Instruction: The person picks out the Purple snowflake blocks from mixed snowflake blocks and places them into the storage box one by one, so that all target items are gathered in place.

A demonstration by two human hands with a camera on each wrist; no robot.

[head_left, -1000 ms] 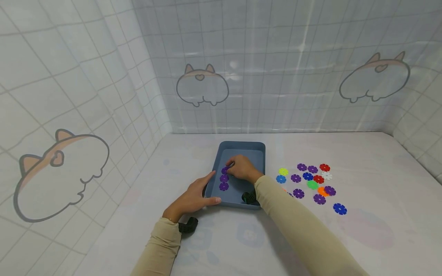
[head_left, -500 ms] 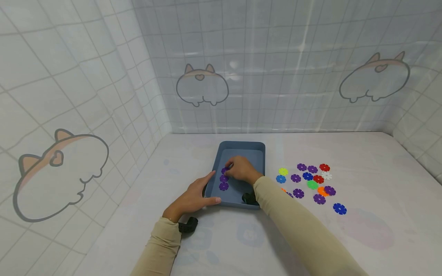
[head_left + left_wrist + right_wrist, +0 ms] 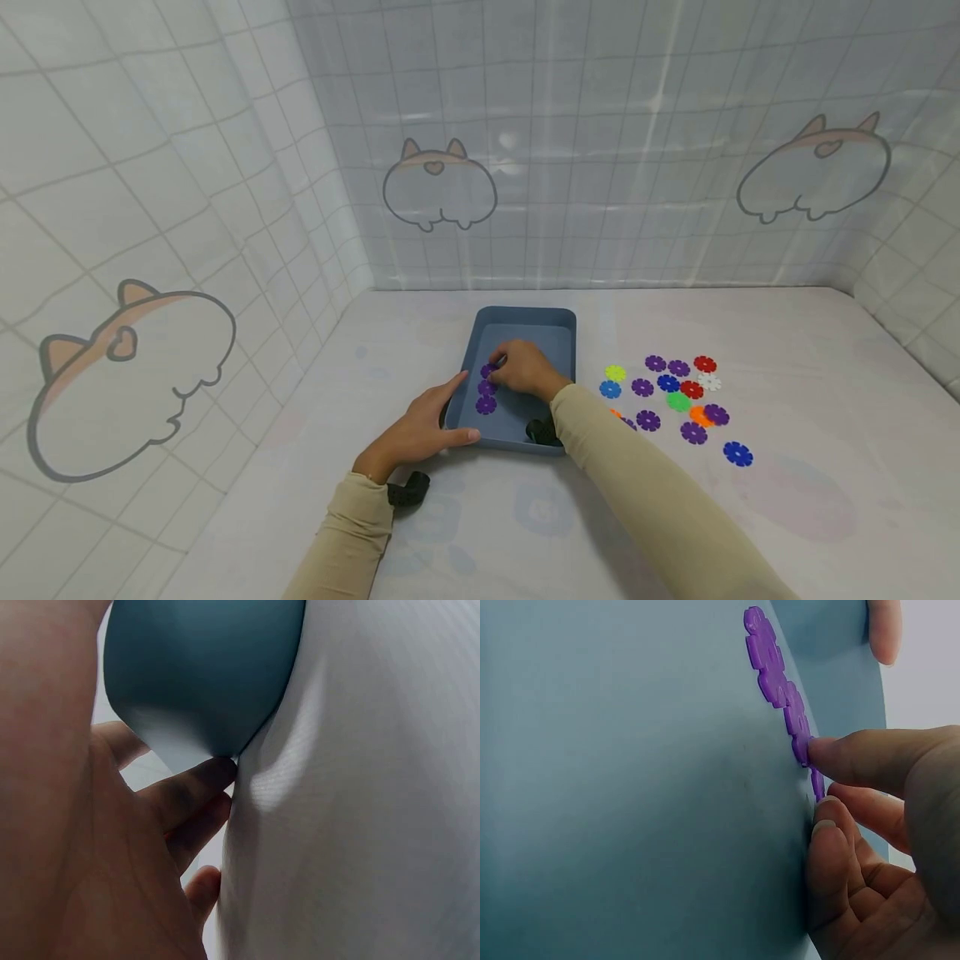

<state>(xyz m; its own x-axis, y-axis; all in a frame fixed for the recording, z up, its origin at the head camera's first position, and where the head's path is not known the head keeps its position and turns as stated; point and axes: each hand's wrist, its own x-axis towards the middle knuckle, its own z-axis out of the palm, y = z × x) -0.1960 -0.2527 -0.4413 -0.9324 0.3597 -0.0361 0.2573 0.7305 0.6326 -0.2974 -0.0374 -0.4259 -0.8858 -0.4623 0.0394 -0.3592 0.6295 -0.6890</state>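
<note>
In the head view three purple snowflake discs (image 3: 486, 404) form a row along the left side of a blue-grey tray (image 3: 517, 442). My right hand (image 3: 525, 367) reaches into the tray and pinches the farthest purple disc, covering part of it. Up close in the right wrist view, the thumb touches where the purple discs (image 3: 769, 656) meet, and the fingertips (image 3: 829, 847) sit at the far disc. Outside the tray's near left corner, my left hand (image 3: 417, 429) rests with thumb and forefinger extended along its walls. Its other fingers touch the tray's outside (image 3: 202, 667) in the left wrist view.
Right of the tray lie several loose discs, among them a blue disc (image 3: 738, 454), a green disc (image 3: 678, 402), a red disc (image 3: 705, 364) and a yellow disc (image 3: 615, 373). A tile-patterned curtain (image 3: 600, 167) stands behind the table and at both sides.
My right hand has shifted very slightly toward me over the purple discs. My left hand, the tray and the loose discs hold their places.
</note>
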